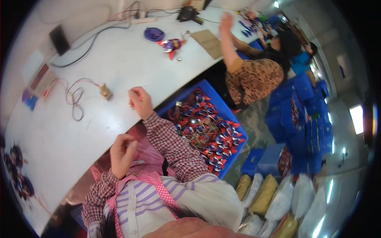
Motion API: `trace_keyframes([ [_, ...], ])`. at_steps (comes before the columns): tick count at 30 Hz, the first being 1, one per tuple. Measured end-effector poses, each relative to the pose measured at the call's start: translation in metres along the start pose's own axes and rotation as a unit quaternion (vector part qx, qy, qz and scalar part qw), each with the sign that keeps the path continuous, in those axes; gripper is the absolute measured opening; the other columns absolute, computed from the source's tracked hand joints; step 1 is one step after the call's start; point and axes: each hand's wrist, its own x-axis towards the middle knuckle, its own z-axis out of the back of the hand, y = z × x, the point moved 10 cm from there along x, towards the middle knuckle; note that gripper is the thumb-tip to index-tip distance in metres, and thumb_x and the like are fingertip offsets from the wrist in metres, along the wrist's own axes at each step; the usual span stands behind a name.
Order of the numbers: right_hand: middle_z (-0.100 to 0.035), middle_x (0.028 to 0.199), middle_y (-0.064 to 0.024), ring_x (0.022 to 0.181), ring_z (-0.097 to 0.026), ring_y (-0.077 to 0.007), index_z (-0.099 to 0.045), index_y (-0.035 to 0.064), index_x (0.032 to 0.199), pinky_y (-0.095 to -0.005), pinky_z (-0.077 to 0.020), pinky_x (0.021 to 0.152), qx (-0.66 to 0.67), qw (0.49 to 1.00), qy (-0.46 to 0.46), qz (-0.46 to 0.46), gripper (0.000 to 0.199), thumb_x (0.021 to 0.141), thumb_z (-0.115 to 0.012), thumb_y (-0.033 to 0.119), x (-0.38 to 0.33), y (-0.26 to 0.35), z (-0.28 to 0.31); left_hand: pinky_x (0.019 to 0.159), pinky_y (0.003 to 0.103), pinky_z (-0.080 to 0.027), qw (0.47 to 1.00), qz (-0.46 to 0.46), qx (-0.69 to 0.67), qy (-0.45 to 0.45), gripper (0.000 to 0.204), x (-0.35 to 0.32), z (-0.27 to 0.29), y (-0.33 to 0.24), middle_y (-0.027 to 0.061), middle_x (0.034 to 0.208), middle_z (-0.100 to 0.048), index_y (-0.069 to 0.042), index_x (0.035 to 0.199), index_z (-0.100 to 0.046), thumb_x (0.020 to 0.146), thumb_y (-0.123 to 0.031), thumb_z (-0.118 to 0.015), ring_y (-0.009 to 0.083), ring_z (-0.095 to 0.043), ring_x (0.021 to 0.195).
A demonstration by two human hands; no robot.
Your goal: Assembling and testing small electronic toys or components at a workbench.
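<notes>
My right hand [139,102] rests as a closed fist on the edge of the white table [111,63]; nothing shows in it. Lower down, my left hand [122,154] has its fingers curled in over my lap, just off the table edge, and I see nothing in it either. Both sleeves are red-checked. A small brass part with thin wires [105,92] lies on the table left of my right hand. Right of my right arm stands a blue crate [206,88] full of small red, blue and white parts tangled with wires.
A co-worker in a patterned top [254,77] sits beyond the crate, one arm raised over the table. A purple disc [154,34], a red-blue toy [170,44], a cardboard piece [208,43] and cables lie further along. Stacked blue crates [305,119] and filled bags [278,198] stand on the floor.
</notes>
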Motion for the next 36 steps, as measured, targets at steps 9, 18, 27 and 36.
trace_keyframes([
  [9,-0.054,0.065,-0.0036,0.055,-0.047,-0.0100,-0.057,0.0000,0.090,-0.0213,-0.0415,0.051,-0.104,0.992,-0.008,0.078,0.008,0.085,-0.053,0.003,-0.019,0.088,0.050,0.057,0.022,-0.040,0.996,-0.035,0.078,0.038,0.017,0.072,-0.028,-0.020,0.0026,0.074,-0.053,-0.002,0.097,-0.056,0.082,-0.009,-0.060,0.0109,-0.045,0.061],
  [18,-0.057,0.074,-0.0040,0.060,-0.049,-0.0095,-0.059,-0.0010,0.097,-0.0201,-0.0423,0.054,-0.140,0.984,-0.021,0.103,0.015,0.087,-0.057,0.010,0.058,0.148,0.132,0.087,0.036,-0.041,0.874,-0.257,0.412,0.010,0.060,0.262,-0.113,0.010,0.0129,0.112,-0.048,-0.006,0.121,-0.046,0.073,-0.031,-0.071,0.0285,-0.047,0.104],
  [27,-0.060,0.084,-0.0037,0.072,-0.053,-0.0108,-0.060,0.0029,0.103,-0.0221,-0.0432,0.061,-0.378,0.884,0.038,0.272,0.023,0.084,-0.063,0.015,0.127,0.187,0.114,0.089,0.041,-0.035,0.776,-0.321,0.542,0.011,0.073,0.317,-0.168,0.017,0.0130,0.117,-0.049,-0.004,0.123,-0.043,0.065,-0.039,-0.073,0.0292,-0.044,0.105],
  [36,-0.067,0.094,-0.0108,0.081,-0.062,-0.0267,-0.064,-0.0001,0.094,-0.0361,-0.0481,0.071,-0.711,0.673,0.109,0.173,0.036,0.081,-0.059,0.033,0.268,0.116,0.057,0.082,0.041,-0.035,0.756,-0.303,0.578,-0.044,0.032,0.259,-0.177,0.031,0.0102,0.095,-0.049,-0.007,0.104,-0.053,0.077,-0.023,-0.056,0.0263,-0.045,0.085],
])
